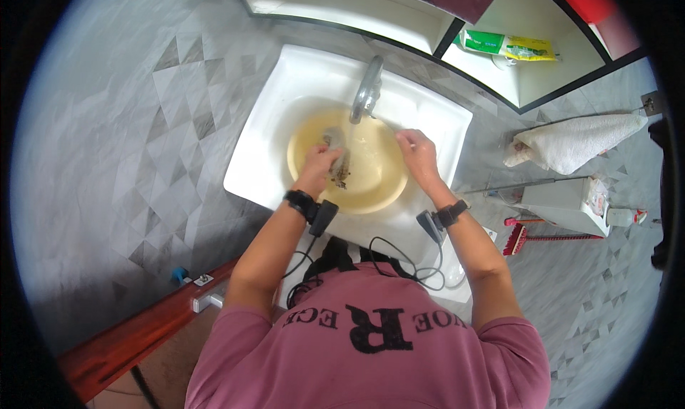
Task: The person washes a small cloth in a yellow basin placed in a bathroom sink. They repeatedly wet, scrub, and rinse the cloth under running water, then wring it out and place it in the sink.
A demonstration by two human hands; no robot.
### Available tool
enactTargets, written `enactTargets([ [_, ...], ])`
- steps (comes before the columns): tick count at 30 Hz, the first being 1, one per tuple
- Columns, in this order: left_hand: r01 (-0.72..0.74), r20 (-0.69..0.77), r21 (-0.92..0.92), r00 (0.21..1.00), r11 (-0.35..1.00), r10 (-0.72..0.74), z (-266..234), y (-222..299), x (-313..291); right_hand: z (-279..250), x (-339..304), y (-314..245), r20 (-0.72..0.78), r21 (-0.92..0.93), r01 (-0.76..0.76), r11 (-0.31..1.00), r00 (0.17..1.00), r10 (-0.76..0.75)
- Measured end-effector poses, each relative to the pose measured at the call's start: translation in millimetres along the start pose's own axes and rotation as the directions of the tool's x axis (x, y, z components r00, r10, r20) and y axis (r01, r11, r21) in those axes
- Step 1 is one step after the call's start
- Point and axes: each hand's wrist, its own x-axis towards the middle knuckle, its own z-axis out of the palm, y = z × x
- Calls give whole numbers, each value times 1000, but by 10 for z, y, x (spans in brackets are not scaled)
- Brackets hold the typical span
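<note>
A pale yellow basin (pixel 383 188) sits inside the white washbasin (pixel 250 152), below a chrome tap (pixel 367 88). A thin stream of water seems to fall from the tap into it. Over the basin's left side, my left hand (pixel 317 168) is closed on a small grey cloth-like piece with dark spots (pixel 340 168); its exact kind is unclear. My right hand (pixel 419 156) hangs at the basin's right rim, thumb and fingers drawn together. Whatever those fingers may hold is too small to make out.
An open white shelf (pixel 564 77) with a green-and-yellow tube (pixel 506 45) is beyond the sink. A white towel (pixel 581 141) hangs at right, above a white bin (pixel 560 198) and a red brush (pixel 515 240). A reddish wooden door edge (pixel 135 334) stands at lower left.
</note>
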Motion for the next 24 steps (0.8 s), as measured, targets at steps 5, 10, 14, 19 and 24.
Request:
enactTargets([
  [5,-30,63,-141,997,990,39,130,-32,80,430,147,-220,349,-46,-156,987,923,162],
  [10,-18,60,-229,998,973,32,321,46,74,895,193,-146,336,8,-382,924,871,358],
  [14,69,120,-55,991,996,-62,205,26,167,993,380,-36,202,-76,-320,944,923,328],
  [19,-5,75,-192,997,981,19,-97,42,281,969,406,139,313,296,-552,779,827,467],
  [24,-74,-154,-298,988,952,29,-288,350,300,733,254,399,377,299,-632,715,767,520],
])
